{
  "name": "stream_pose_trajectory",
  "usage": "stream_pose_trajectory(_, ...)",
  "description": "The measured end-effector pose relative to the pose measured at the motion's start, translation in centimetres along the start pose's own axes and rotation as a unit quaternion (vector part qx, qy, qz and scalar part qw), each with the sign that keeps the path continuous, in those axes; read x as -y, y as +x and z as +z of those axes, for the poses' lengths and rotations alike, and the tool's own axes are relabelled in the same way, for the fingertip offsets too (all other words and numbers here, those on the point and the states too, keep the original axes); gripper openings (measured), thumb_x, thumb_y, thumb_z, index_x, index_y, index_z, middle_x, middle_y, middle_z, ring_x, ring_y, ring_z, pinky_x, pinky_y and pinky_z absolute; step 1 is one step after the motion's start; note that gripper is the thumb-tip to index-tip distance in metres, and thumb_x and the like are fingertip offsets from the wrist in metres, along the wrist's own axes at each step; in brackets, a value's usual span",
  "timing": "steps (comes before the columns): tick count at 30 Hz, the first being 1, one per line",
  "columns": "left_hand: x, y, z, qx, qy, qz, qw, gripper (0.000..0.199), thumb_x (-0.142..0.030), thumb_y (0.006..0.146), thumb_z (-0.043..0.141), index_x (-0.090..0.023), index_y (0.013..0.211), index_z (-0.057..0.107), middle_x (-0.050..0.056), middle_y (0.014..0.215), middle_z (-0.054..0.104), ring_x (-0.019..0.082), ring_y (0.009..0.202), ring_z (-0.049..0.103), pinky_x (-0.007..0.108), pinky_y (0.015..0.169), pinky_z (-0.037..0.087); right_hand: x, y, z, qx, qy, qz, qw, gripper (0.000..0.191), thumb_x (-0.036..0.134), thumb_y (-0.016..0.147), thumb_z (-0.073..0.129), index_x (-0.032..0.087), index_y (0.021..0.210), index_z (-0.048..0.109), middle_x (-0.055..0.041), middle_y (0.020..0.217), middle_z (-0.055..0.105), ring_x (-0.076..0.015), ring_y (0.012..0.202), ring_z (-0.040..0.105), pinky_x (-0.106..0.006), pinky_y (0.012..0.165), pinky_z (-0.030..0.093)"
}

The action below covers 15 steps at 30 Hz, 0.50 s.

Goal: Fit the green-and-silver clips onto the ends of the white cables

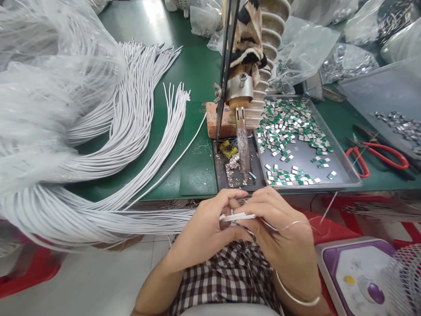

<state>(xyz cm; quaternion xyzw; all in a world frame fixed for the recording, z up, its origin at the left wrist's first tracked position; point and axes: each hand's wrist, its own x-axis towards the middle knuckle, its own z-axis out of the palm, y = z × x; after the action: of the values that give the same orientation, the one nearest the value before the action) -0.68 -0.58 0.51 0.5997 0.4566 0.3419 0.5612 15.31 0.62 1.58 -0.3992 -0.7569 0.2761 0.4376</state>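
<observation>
Both hands meet in front of the bench edge, low in the middle of the head view. My left hand (208,226) is closed around white cables (235,217), whose short ends show between the hands. My right hand (284,228) pinches at the right end of that white piece; its fingertips partly hide the hold. A thin pale wire (292,224) runs across the right hand's fingers. Just beyond the hands, a soldering iron (242,145) points down in a clamp, its tip above a dark tray (223,180) with solder bits.
Bundles of white cable (131,131) lie at left under plastic. A metal tray (348,175) of small green circuit boards (289,127) stands at right, beside red-handled pliers (384,153). A brick (215,120) and ribbed hose (272,26) flank the iron. A purple-white appliance (358,267) sits lower right.
</observation>
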Motion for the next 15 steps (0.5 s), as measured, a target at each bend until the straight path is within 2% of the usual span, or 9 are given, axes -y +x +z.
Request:
stream_pose_trajectory(2, 0.1, -0.1, -0.2, -0.048, -0.009, 0.040, 0.998, 0.015, -0.024, 0.087, 0.070, -0.021, 0.101, 0.066, -0.002, 0.080, 0.061, 0.011, 0.069, 0.055, 0.021, 0.062, 0.041, -0.2, -0.1, 0.0, -0.044, 0.018, 0.022, 0.999, 0.012, 0.010, 0.082, 0.073, 0.021, 0.084, 0.068, 0.0027, 0.076, 0.069, -0.0123, 0.075, 0.057, -0.028, 0.070, 0.048)
stream_pose_trajectory(3, 0.1, -0.1, -0.2, -0.077, -0.011, 0.061, 0.995, 0.007, -0.027, 0.089, 0.068, -0.020, 0.090, 0.066, -0.003, 0.076, 0.059, 0.010, 0.067, 0.051, 0.021, 0.061, 0.039, -0.2, -0.1, 0.0, -0.059, 0.031, 0.032, 0.997, 0.014, 0.010, 0.081, 0.075, 0.021, 0.084, 0.069, 0.0037, 0.074, 0.069, -0.0114, 0.074, 0.057, -0.027, 0.069, 0.048)
stream_pose_trajectory(6, 0.2, -0.1, -0.2, -0.132, -0.011, 0.091, 0.987, 0.020, -0.027, 0.093, 0.062, -0.018, 0.076, 0.064, -0.004, 0.067, 0.052, 0.009, 0.060, 0.044, 0.022, 0.058, 0.034, -0.2, -0.2, -0.4, -0.046, 0.078, 0.041, 0.995, 0.017, 0.007, 0.083, 0.071, 0.023, 0.089, 0.071, 0.0045, 0.077, 0.071, -0.0101, 0.073, 0.059, -0.025, 0.068, 0.049)
stream_pose_trajectory(11, 0.2, 0.3, 0.2, -0.131, -0.003, 0.057, 0.990, 0.027, -0.025, 0.096, 0.057, -0.017, 0.071, 0.062, -0.004, 0.065, 0.052, 0.008, 0.058, 0.044, 0.023, 0.057, 0.033, -0.6, -0.1, -1.0, -0.004, 0.079, 0.034, 0.996, 0.029, 0.002, 0.086, 0.061, 0.026, 0.100, 0.073, 0.0033, 0.083, 0.072, -0.0103, 0.077, 0.061, -0.025, 0.070, 0.049)
stream_pose_trajectory(15, 0.2, 0.8, 0.2, -0.147, -0.014, 0.072, 0.986, 0.021, -0.026, 0.089, 0.067, -0.017, 0.070, 0.065, -0.003, 0.065, 0.056, 0.009, 0.056, 0.045, 0.023, 0.055, 0.033, -0.9, 0.0, -1.2, 0.020, 0.142, 0.077, 0.987, 0.023, 0.006, 0.087, 0.059, 0.024, 0.090, 0.073, 0.0029, 0.077, 0.071, -0.0105, 0.072, 0.062, -0.024, 0.067, 0.050)
